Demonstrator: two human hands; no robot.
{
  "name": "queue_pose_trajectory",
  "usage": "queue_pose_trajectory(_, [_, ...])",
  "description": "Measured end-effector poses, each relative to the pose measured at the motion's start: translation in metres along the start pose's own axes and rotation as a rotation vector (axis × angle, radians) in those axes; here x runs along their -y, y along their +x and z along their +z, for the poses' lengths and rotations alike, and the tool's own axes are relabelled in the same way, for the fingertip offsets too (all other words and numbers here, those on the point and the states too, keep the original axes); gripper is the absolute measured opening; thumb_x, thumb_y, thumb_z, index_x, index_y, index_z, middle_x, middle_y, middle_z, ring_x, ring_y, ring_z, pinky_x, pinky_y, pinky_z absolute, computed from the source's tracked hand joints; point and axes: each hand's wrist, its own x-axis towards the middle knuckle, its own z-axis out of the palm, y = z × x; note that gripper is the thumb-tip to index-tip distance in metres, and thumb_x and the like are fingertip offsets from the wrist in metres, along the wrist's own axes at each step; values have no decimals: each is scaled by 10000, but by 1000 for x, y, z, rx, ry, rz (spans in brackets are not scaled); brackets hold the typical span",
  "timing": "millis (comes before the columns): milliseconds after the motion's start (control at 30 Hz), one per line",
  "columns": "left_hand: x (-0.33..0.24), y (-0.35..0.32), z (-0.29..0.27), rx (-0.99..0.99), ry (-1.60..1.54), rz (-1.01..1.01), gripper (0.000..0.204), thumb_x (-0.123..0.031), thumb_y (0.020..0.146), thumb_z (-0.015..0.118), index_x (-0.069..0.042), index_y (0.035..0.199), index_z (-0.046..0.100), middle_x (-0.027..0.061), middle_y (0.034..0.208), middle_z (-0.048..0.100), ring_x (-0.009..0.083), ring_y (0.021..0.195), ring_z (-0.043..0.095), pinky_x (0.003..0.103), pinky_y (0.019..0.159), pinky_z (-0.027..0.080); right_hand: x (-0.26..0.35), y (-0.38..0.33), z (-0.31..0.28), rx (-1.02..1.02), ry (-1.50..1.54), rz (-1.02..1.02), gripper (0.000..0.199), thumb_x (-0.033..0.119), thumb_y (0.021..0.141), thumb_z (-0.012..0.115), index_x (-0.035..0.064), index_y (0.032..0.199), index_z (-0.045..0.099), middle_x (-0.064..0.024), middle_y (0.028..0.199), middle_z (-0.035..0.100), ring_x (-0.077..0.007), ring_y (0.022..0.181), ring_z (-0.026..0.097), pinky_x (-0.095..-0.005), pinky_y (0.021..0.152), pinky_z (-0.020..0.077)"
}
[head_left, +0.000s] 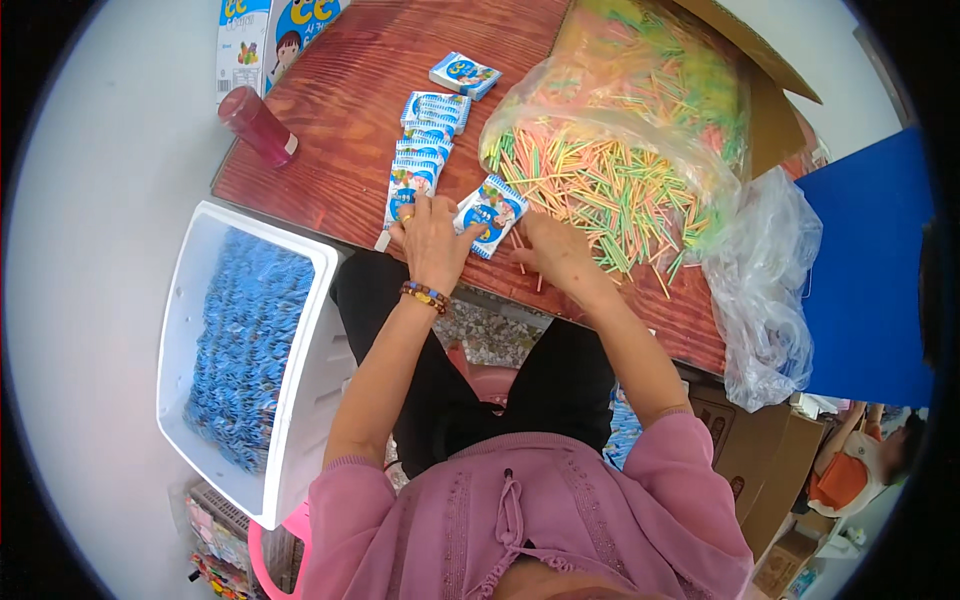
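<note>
My left hand [435, 243] lies on the wooden table, its fingers stretched over the near end of a row of overlapping blue-and-white packets [408, 185]. Its thumb touches the edge of a single blue-and-white packet [490, 215] lying tilted beside the row. Just right of that packet, my right hand [562, 255] is curled at the edge of a heap of thin pastel sticks [610, 185]. A few pinkish sticks show at its fingertips, though the fingers partly hide them. The heap, in pink, yellow and green, spills from a clear plastic bag [640, 60].
A small packet stack [465, 75] lies farther back on the table [340, 110]. A pink-red bottle [260, 125] stands at the left edge, near printed boxes [270, 40]. A white bin [325, 290] full of blue packets is at my left. Crumpled plastic [765, 290] hangs off the right edge.
</note>
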Motion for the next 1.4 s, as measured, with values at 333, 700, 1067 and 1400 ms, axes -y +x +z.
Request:
queue_pose_trajectory(333, [10, 5, 8, -105, 47, 166, 197, -283, 763, 714, -107, 746, 628, 40, 833, 610, 249, 941, 519, 433, 798, 311, -34, -12, 10, -273, 86, 11, 181, 175, 831, 587, -3, 863, 593, -200, 839, 634, -370, 814, 622, -458, 705, 491])
queue_pose_trajectory(700, [-25, 16, -33, -273, -86, 318, 109, -207, 810, 646, -128, 865, 697, 23, 830, 639, 224, 837, 576, 397, 831, 334, -29, -89, -2, -306, 689, 53, 151, 127, 880, 589, -2, 956, 611, -76, 804, 618, -169, 725, 597, -280, 667, 471])
queue_pose_trajectory(1067, [-75, -50, -86, 422, -735, 168, 166, -160, 830, 682, -45, 945, 649, 2, 848, 652, 104, 793, 595, 279, 780, 432, -14, -130, 11, -155, 1288, -2, 119, 120, 883, 634, 22, 952, 633, 24, 811, 613, -43, 721, 518, -207, 627, 408])
queue_pose_trajectory(1400, [-58, -81, -63, 414, -1351, -440, 138, -91, 870, 664, 16, 953, 696, 7, 832, 679, 28, 726, 577, 197, 661, 462, -6, -115, 14, -69, 1485, -7, 168, 124, 873, 664, 27, 1010, 664, 14, 877, 660, -39, 755, 567, -199, 635, 433])
